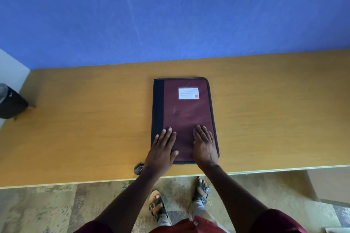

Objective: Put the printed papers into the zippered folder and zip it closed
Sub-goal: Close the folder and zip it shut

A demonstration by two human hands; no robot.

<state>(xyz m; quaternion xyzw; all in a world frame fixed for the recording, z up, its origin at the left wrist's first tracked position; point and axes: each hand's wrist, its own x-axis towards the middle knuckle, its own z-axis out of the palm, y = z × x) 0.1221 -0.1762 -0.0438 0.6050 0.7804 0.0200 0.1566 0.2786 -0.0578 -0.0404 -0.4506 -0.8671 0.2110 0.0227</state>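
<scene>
On the wooden table [75,119], near its front edge and about midway along: a closed zippered folder [184,115], lying flat, long side running near to far. Maroon cover, black spine strip [158,108] down the left side, dark zipper edging round the right and near sides. White lined label [188,93] with a small red square, on the far half of the cover, right of centre. No printed papers in sight; whether any sit inside the folder cannot be told.

Resting flat on the near half of the cover: both hands, palms down, fingers straight and slightly spread, gripping nothing. Left hand [162,150] over the near left corner, fingertips pointing far, little finger at the black spine strip, thumb splayed rightward onto the maroon, heel of the palm hiding the corner. Right hand [205,145] over the near right part, fingers reaching far and a little leftward, outer edge just beside the zipper edging. Between the two hands: a bare strip of maroon cover. Far half of the folder uncovered, well beyond the fingertips.

Just left of the left wrist, on the table near the front edge: a small dark rounded object [138,168], too blurred to identify, apart from the folder.

Behind the table: a blue wall [170,15]. Below the front edge: patterned floor [56,208], two feet in dark strapped sandals [158,207].
</scene>
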